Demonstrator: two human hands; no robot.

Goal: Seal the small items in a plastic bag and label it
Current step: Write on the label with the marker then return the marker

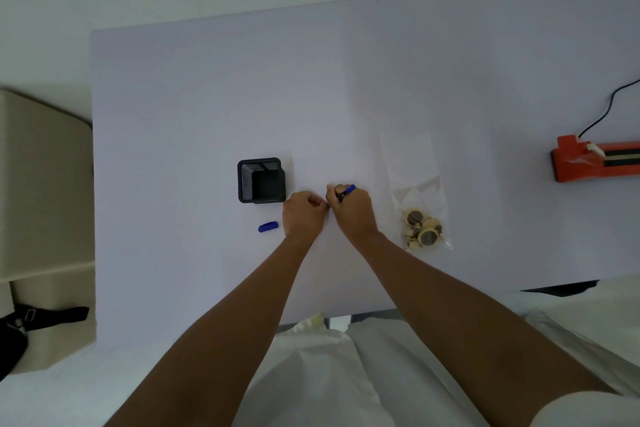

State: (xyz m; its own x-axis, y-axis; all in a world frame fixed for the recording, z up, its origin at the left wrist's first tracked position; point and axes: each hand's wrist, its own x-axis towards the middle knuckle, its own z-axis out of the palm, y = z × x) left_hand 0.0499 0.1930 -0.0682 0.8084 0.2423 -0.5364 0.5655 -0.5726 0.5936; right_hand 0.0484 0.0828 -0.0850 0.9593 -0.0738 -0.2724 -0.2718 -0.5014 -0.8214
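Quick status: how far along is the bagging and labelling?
Done: the small round items are inside the plastic bag, and the pen cap is off, lying on the table. In hand: the right hand holds the blue pen, tip down beside the left hand; I cannot make out a label. Left: no label shows on the bag, which lies apart from the red sealer; its seal is unreadable.
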